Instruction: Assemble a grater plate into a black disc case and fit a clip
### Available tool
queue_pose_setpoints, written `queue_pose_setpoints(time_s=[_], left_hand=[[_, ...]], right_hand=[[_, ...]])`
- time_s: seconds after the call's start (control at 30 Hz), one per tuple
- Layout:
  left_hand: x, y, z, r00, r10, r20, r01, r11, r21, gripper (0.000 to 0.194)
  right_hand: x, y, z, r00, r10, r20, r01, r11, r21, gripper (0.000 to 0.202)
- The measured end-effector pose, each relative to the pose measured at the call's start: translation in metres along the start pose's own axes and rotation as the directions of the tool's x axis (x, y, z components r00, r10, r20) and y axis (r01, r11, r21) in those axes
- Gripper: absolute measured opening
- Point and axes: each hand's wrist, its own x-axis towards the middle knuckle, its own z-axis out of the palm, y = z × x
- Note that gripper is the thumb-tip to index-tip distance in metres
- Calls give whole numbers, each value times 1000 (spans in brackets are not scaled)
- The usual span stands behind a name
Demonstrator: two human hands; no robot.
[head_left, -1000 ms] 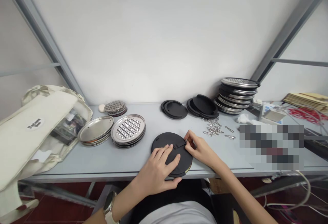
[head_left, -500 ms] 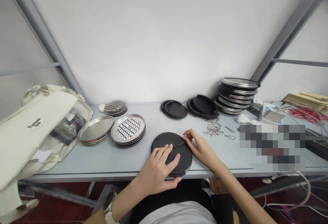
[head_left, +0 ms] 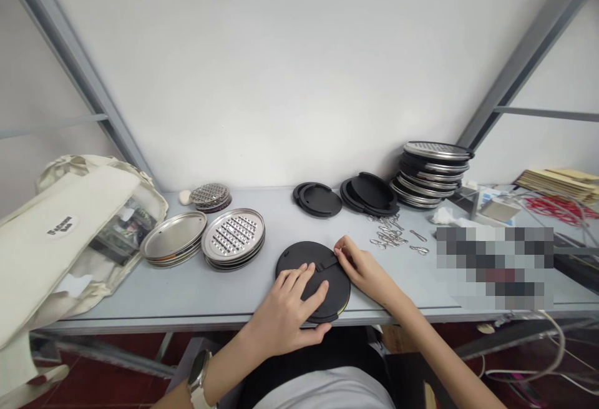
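A round black disc (head_left: pixel 327 290) lies at the table's front edge, with a thin yellow-green line showing at its lower right rim. My left hand (head_left: pixel 292 309) rests on its lower left part, fingers spread, the thumb by the near rim. At the upper right rim my right hand (head_left: pixel 360 268) has its thumb and fingers pinched on a small black strip (head_left: pixel 327 263) that runs toward the disc's middle. Left of the disc sits a stack topped by a round metal grater plate (head_left: pixel 234 234), beside a stack of plain metal discs (head_left: pixel 175 237).
Small grater discs (head_left: pixel 210 195), black round covers (head_left: pixel 321 200), more black covers (head_left: pixel 374 193) and a tall stack of plates (head_left: pixel 433 165) stand along the wall. Metal clips (head_left: pixel 389 236) lie behind my right hand. A cloth bag (head_left: pixel 70 209) is at left.
My right fingers have closed together more at the black strip. My left hand and the disc are nearly unmoved, and the view has shifted very slightly.
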Motion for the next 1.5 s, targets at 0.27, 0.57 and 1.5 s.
queue_pose_setpoints(time_s=[0.27, 0.57, 1.5], left_hand=[[-1, 1, 0, 1000, 1, -8, -1, 1000, 9, 54], [1, 0, -1, 1000, 4, -12, -4, 1000, 5, 55], [0, 1, -1, 1000, -3, -2, 3, 1000, -3, 55]], right_hand=[[0, -1, 0, 999, 19, 29, -18, 999, -33, 11], [-1, 2, 1, 1000, 3, 6, -3, 996, -90, 13], [-2, 2, 1, 1000, -1, -10, 0, 993, -117, 15]])
